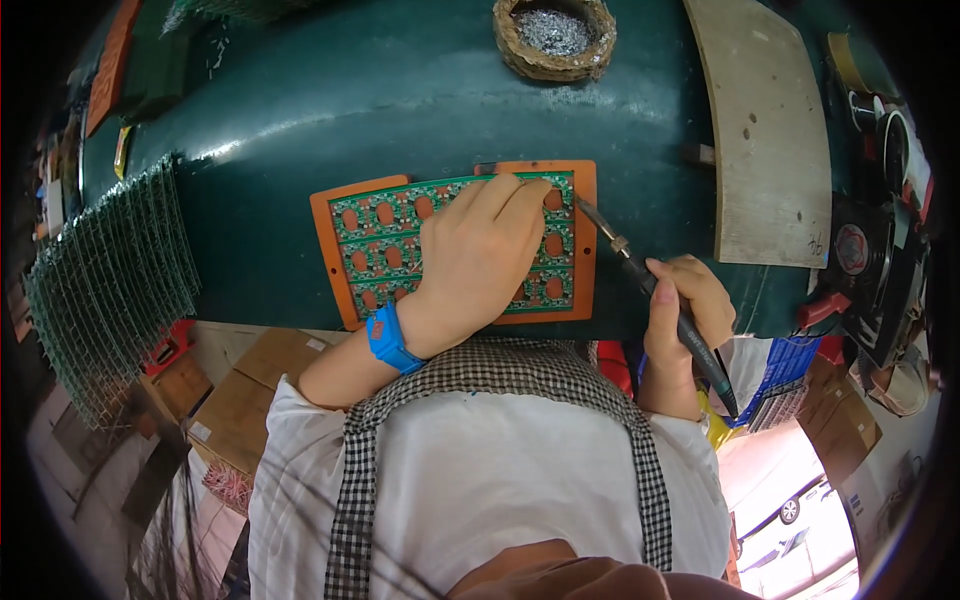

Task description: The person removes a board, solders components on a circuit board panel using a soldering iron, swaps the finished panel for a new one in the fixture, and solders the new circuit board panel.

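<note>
The single view comes from a fisheye camera on the person's head — the left of a side-by-side pair — facing steeply down, upright and unmirrored. It looks past the wearer's white shirt [505,470], low in the middle, to the table [400,120] across the upper half. The left hand [482,240] and right hand [692,305] sit near — straight edges bow toward the dark rim.

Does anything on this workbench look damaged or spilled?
The round brown bowl at the far side looks odd: ragged and uneven, as if worn. Loose pale specks on the dark green tabletop, toward the far left, look like stray scraps. Nothing seems amiss with the green circuit-board panel under the left hand.
</note>
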### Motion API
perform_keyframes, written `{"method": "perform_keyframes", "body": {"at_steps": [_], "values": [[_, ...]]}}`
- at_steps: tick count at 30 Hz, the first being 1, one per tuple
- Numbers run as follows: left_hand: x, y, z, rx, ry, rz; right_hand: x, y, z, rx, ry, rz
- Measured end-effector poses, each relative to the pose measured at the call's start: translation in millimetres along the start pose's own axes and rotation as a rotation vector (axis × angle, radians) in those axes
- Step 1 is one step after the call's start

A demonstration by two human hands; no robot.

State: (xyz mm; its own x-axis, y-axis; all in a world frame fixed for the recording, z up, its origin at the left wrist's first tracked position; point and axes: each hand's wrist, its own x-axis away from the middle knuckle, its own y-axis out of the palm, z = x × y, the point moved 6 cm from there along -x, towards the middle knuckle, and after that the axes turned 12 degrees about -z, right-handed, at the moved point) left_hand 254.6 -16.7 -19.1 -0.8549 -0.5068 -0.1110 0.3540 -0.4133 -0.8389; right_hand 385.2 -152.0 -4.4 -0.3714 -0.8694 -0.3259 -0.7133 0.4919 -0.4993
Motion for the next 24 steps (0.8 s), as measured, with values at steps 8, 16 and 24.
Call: {"method": "perform_keyframes", "body": {"at_steps": [8,16,24], "values": [[4.9,9.8,-2.4,0.019,0.016,-0.064,-4.2,6.4,-1.6,0.023,-0.019,-0.043],[3.4,11.8,1.3,0.042,0.031,-0.114,-6.4,12.9,-10.2,0.069,-0.034,-0.119],[4.6,2.5,-4.3,0.139,-0.032,-0.013,5.3,-1.6,-7.4,0.019,0.069,0.002]]}}
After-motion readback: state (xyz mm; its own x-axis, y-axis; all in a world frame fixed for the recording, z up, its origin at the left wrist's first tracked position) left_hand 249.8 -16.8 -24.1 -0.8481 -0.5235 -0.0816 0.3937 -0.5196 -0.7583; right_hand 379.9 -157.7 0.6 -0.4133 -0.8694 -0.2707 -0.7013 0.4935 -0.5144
